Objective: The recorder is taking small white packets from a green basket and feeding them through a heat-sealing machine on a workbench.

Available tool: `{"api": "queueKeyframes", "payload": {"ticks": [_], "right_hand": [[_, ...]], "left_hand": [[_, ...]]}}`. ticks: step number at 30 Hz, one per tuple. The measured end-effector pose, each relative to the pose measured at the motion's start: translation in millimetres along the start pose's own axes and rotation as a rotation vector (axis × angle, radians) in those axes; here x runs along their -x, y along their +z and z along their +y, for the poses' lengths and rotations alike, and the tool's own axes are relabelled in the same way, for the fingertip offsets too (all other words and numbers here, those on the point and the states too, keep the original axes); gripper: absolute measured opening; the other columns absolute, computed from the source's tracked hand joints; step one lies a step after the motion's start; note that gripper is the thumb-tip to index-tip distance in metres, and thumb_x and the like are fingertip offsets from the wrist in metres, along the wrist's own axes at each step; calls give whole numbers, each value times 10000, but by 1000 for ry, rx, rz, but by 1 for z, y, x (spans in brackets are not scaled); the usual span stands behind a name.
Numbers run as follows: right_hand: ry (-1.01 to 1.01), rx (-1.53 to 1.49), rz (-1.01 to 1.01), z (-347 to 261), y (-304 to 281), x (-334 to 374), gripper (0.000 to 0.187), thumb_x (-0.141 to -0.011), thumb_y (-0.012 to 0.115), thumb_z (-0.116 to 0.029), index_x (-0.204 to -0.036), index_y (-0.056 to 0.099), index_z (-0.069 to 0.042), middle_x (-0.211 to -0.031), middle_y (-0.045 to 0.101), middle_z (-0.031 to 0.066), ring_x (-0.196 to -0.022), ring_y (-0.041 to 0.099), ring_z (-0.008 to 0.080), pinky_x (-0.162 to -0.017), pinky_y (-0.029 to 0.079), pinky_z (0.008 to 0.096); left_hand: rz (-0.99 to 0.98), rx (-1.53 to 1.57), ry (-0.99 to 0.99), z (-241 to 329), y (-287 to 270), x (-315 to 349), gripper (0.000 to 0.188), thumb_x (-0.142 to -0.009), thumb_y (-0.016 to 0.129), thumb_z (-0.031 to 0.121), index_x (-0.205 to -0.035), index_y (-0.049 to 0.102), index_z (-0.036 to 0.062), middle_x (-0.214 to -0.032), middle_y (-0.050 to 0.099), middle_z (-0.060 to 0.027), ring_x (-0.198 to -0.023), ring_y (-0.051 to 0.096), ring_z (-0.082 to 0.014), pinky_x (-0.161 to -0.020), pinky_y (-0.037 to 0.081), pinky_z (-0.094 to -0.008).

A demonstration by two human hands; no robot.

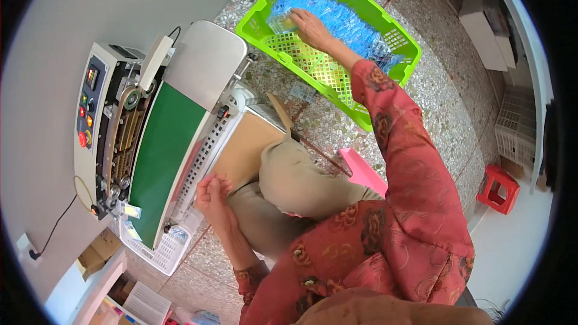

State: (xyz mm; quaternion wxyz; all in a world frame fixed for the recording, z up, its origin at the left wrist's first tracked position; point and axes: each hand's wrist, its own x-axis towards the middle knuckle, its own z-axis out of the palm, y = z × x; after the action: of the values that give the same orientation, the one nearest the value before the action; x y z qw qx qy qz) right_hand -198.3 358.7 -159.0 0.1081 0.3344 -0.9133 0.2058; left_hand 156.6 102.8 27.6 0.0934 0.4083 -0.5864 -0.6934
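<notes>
My right hand reaches into a green plastic basket on the floor. Its fingers close on a clear plastic packet with some yellow in it, at the basket's left end. Beside that hand lies a heap of blue packets, loosely piled along the basket's far side. My left hand rests near my knee, next to the green conveyor belt of a sealing machine. Its fingers are curled in, and whatever they may hold is hidden.
A metal plate extends the machine's far end. Small packets sit at the belt's near end, above a white basket. A cardboard box stands by my knee. A pink plastic piece and a red stool stand to the right.
</notes>
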Motion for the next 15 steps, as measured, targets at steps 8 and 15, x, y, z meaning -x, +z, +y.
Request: {"api": "queueKeyframes", "payload": {"ticks": [8, 15], "right_hand": [[159, -372, -217, 37, -36, 3, 294, -749, 597, -140, -1015, 535, -32, -904, 603, 124, -806, 589, 252, -735, 473, 347], [200, -55, -681, 91, -153, 124, 374, -683, 587, -42, -1053, 533, -67, -1043, 539, 130, -988, 514, 281, -857, 416, 377]], "left_hand": [[-46, 70, 6, 9, -7, -1, 127, -860, 513, 96, -958, 538, 19, -852, 597, -81, -684, 578, -126, -633, 489, -227], [-105, 29, -13, 10, -2, -3, 141, -867, 502, 107, -976, 527, 20, -868, 590, -77, -716, 573, -132, -647, 472, -230]]}}
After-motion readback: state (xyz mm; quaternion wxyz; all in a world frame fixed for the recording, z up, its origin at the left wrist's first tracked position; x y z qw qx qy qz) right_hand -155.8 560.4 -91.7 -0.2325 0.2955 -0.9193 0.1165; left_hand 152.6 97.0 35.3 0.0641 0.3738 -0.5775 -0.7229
